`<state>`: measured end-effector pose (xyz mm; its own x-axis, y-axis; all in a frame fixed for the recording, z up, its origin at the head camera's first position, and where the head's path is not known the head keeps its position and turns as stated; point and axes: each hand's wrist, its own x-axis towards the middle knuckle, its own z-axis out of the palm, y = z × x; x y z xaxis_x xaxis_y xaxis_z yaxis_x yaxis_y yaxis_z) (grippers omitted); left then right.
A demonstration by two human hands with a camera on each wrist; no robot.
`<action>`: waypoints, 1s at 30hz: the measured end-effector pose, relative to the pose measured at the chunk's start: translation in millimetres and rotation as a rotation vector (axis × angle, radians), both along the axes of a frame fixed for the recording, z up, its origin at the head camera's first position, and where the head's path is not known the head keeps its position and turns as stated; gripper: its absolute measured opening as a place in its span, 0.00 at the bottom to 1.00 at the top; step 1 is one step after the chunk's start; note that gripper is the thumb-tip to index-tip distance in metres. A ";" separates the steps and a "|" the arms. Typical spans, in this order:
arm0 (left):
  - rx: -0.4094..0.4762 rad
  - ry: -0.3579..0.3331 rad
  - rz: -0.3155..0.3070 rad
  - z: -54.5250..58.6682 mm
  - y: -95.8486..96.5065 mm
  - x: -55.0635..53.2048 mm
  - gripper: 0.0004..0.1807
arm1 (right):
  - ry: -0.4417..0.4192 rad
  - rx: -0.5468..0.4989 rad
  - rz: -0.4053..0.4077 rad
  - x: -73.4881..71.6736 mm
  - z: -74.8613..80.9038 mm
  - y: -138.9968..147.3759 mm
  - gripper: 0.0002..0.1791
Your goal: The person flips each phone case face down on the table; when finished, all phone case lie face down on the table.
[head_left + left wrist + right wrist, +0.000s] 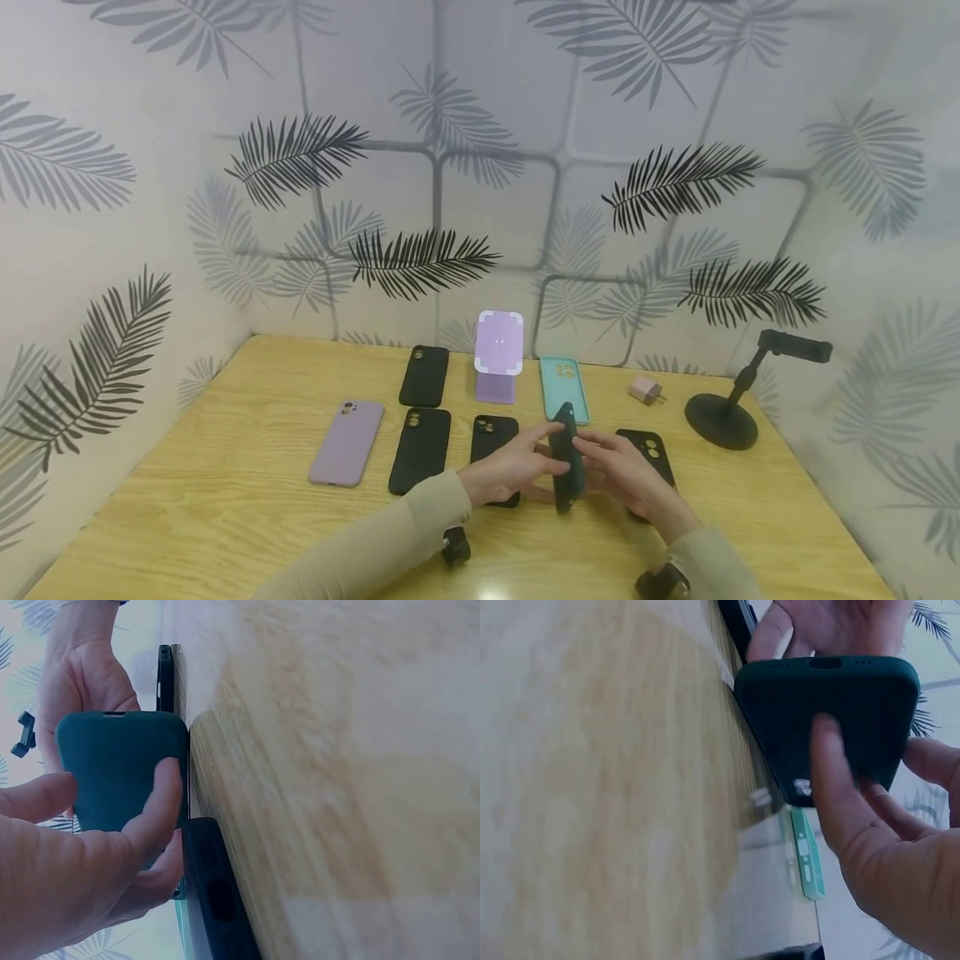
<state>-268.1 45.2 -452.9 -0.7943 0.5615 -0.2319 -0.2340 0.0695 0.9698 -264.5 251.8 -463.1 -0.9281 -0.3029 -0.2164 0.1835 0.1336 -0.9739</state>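
Upright and nearly edge-on in the head view, a dark green phone case (567, 467) is held between both hands, above the table. My left hand (517, 462) grips it from the left, its fingers across one flat face (112, 757) and the thumb at an edge. From the other side my right hand (626, 471) grips it, with a finger lying along the opposite face and the thumb by the edge. A port cutout (825, 663) shows at its end. Beneath the left hand lies a black phone case (495, 429), partly covered; another black case (651, 446) lies under the right hand.
Behind the hands lies a turquoise case (562, 387), beside a purple phone stand (498, 346). Leftward on the wooden table (225, 467) are a lilac case (347, 442) and two black cases (420, 450). A pink charger plug (643, 389) and black stand (723, 421) stand right.
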 end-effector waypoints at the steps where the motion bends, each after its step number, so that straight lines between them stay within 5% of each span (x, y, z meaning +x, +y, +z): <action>1: -0.006 0.002 0.000 -0.3 -0.1 -0.2 0.36 | 0.008 0.009 -0.015 -0.3 0.5 1.4 0.35; 13: -0.043 0.002 0.025 0.0 -1.9 -0.7 0.34 | 0.094 0.148 -0.102 3.1 1.5 20.6 0.32; 30: -0.064 -0.002 0.033 0.6 -2.2 -1.3 0.32 | 0.161 0.379 -0.071 5.4 1.7 22.6 0.24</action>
